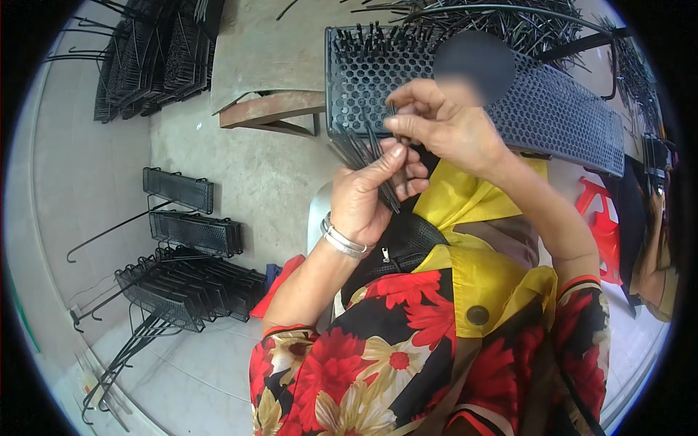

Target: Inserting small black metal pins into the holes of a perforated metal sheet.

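Head view: we look down on two bare hands raised in front of a long black perforated metal tray [560, 112] that stands beyond them.

Left hand [367, 196]: we see it curled closed around a bundle of thin black metal rods [363, 156], thumb pressed over the top. The rods fan out upward and to the left of the fist, so the grip gathers them at one end and leaves the other ends free to be picked from.

Right hand [443, 123]: we see its fingers pinched shut on a single thin black rod [393, 116], held upright just above the bundle and close in front of the tray's honeycomb face. We judge the pinch keeps one rod apart from the rest.

Tray: its mesh side faces us; short black pins stand up along its top-left edge [363, 35]. It rests on a grey concrete bench [269, 58].

Wrist: silver bangles [343, 240] sit on the left wrist, clear of the rods.

Clothing: short floral sleeves in red, black and cream [349, 363]; a yellow cloth [465, 196] lies over the lap beneath the hands.

Floor stock, left: stacked black wire-mesh baskets [193, 232] with long hooked black wire arms [102, 232] lie on pale tiles, well apart from the hands.

Wall stock, upper left: more black mesh racks [153, 62] lean together.

Upper right: loose black rods [509, 22] lie heaped behind the tray.

Right edge: a red plastic stool [600, 218], partly hidden.
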{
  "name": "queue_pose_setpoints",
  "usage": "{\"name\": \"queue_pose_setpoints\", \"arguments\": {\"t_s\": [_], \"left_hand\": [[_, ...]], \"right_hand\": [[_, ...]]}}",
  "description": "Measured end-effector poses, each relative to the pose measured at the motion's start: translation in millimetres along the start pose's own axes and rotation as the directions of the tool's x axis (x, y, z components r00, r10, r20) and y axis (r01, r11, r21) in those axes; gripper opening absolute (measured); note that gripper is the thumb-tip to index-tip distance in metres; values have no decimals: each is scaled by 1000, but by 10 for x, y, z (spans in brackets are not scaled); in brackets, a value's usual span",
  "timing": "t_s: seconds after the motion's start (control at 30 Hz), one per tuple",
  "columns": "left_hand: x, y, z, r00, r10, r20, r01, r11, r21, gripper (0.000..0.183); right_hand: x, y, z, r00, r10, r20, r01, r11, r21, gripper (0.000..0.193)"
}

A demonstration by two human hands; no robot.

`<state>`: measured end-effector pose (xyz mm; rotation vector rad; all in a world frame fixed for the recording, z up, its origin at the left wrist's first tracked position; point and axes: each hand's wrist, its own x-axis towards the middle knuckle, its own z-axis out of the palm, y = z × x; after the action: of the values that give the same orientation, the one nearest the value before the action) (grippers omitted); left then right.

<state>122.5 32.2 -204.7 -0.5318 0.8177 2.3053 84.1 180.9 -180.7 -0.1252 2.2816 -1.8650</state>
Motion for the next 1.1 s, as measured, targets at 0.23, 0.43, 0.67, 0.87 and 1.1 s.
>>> {"name": "queue_pose_setpoints", "arguments": {"t_s": [0.23, 0.43, 0.67, 0.87, 1.1], "left_hand": [[35, -37, -37, 995, -78, 54, 84, 988, -126, 24], [6, -54, -17, 996, 25, -86, -33, 994, -100, 22], [1, -28, -9, 999, -4, -48, 1, 998, -60, 25], [-19, -39, 14, 1000, -10, -10, 10, 1000, -6, 29], [-26, -34, 26, 996, 31, 83, -36, 998, 51, 29]], "right_hand": [[307, -73, -269, 793, -366, -486, 385, 921, -65, 15], [380, -153, -166, 659, -599, -455, 374, 786, -492, 14], [527, 130, -169, 549, -833, 76, 561, 299, -772, 22], [590, 46, -189, 672, -718, 181, 528, 294, -797, 21], [348, -52, -146, 917, -397, -44, 310, 778, -547, 26]]}}
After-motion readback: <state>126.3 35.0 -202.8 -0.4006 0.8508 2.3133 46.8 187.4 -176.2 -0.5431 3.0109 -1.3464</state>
